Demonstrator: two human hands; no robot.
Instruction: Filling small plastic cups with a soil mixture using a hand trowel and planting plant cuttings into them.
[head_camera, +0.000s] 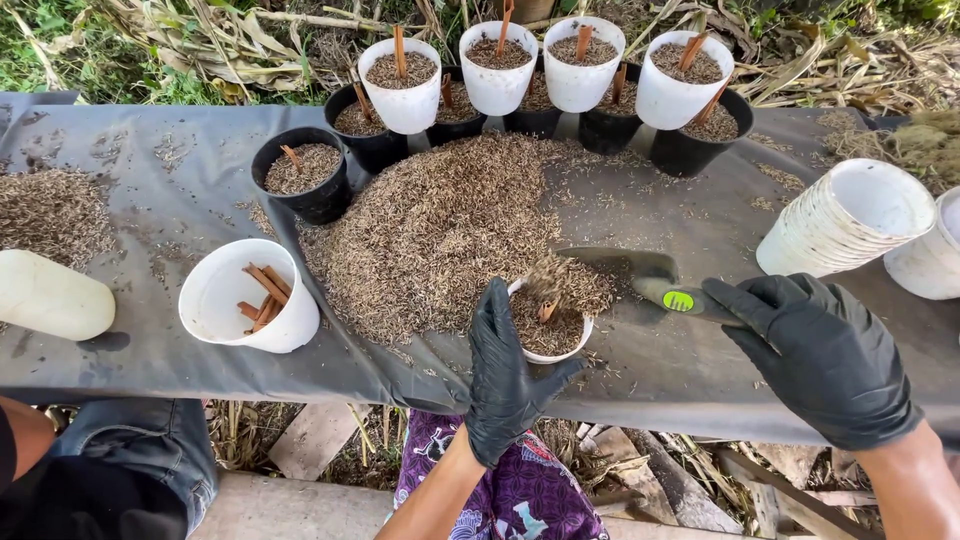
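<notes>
The white pot (545, 335) stands upright at the near edge of the table, at about 6 o'clock from the big heap of husks (440, 225), just touching the heap's near rim. It is round, and it is filled nearly to the top with brown husks; a short brown stick shows in the filling. Its left side is hidden by a gloved hand.

The trowel (640, 275) lies at 3 o'clock from the pot. Its dark blade is tipped over the pot's rim, and husks are falling from it into the pot. Its handle is dark with a green round mark and points to 4 o'clock.
</notes>
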